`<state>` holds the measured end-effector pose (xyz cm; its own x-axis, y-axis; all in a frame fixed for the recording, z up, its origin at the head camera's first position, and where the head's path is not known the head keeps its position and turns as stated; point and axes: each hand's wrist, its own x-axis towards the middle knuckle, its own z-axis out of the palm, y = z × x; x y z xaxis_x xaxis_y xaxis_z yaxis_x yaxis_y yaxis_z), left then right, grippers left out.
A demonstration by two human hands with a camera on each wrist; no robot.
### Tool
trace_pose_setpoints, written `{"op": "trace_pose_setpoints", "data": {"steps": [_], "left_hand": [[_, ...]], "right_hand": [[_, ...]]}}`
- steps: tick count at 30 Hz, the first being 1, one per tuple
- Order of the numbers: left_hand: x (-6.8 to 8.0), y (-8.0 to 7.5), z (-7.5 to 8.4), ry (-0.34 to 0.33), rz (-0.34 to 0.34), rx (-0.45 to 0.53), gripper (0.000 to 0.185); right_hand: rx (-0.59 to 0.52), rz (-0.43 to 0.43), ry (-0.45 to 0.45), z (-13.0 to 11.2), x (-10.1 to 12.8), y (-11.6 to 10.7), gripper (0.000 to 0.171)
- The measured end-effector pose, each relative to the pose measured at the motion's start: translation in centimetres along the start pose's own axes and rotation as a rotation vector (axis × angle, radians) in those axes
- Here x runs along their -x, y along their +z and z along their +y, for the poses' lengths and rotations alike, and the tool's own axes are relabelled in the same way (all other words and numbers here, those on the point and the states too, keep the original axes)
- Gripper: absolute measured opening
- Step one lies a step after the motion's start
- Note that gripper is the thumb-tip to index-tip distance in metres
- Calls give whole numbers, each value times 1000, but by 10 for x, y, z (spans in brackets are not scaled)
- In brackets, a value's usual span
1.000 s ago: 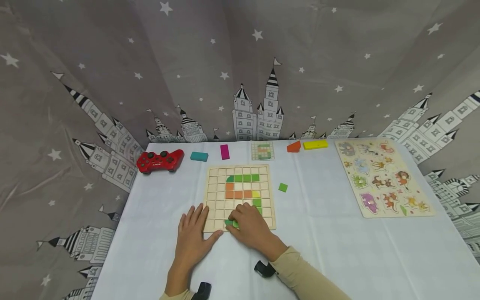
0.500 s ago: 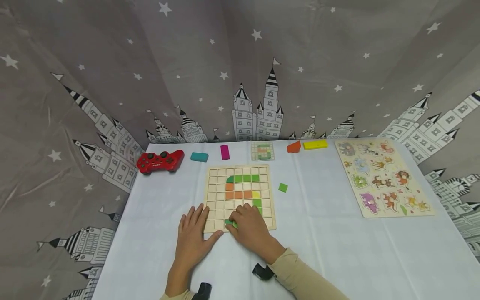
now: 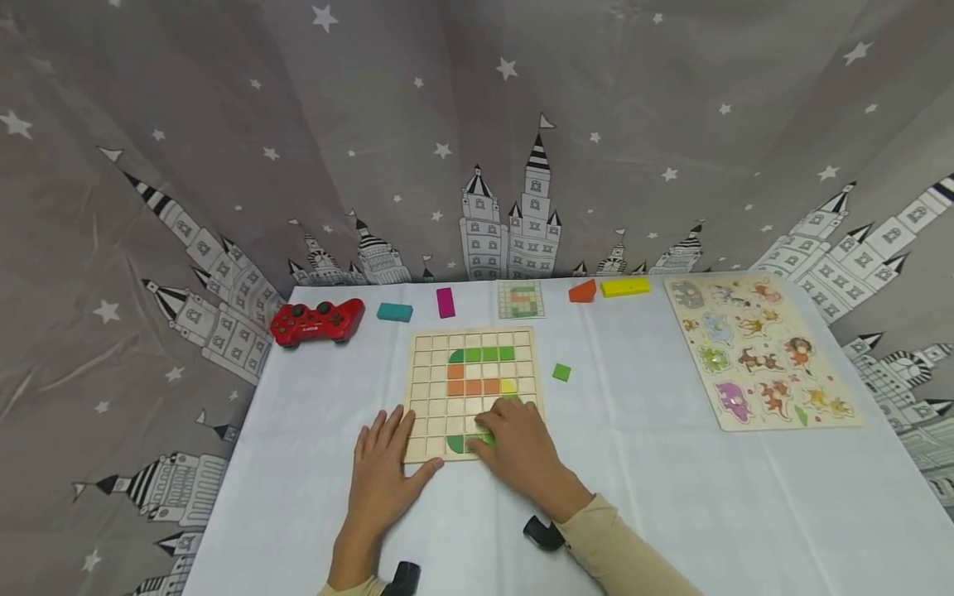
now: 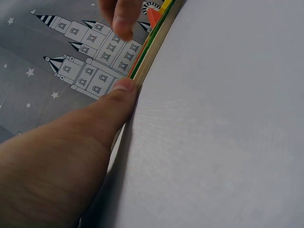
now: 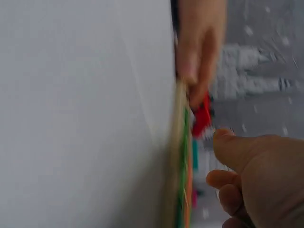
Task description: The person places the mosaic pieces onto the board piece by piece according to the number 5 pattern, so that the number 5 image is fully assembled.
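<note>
pressing flat on the wooden grid board's (image 3: pixel 430 372) near-left corner, left hand (image 3: pixel 383 468) fingers spread, right hand (image 3: pixel 522 451) fingertips curled onto green tile (image 3: pixel 482 441) in bottom row, pinch not discernible

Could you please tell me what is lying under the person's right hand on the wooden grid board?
The right hand rests on the wooden grid board's lower rows, fingertips on a green tile beside a green quarter-round tile. Cells beneath the palm are covered.

Two wooden puzzle boards: one grid board (image 3: pixel 473 389), one animal board (image 3: pixel 760 352). One red game controller (image 3: pixel 316 321). Five loose coloured blocks.
</note>
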<state>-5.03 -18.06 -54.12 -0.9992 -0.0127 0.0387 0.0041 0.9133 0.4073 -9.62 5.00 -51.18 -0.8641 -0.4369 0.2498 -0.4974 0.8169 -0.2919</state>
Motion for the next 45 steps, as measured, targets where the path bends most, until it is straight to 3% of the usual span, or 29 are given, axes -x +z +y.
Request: {"op": "trace_pose_setpoints", "data": {"steps": [4,10,17,31,38,45], "left_hand": [[-1,0,0,-2,8,2,96],[-1,2,0,-7,-8,15,96],[0,2,0,-6,-4,23,96],[0,1,0,-7,5,23,95],[1,1,0,-7,9,21,96],[1,1,0,3,24,17,95]], "right_hand": [[-95,44,111,37,-4,-13,35],[-88,9,319,103,-8,-23,41],[-84,-78,384,134,-11,-23,46],[-195,35,351,130,-9,-15,32],[-280,61,263,97,-11,-14,29],[-308,54,114,56,-14,-9,25]]}}
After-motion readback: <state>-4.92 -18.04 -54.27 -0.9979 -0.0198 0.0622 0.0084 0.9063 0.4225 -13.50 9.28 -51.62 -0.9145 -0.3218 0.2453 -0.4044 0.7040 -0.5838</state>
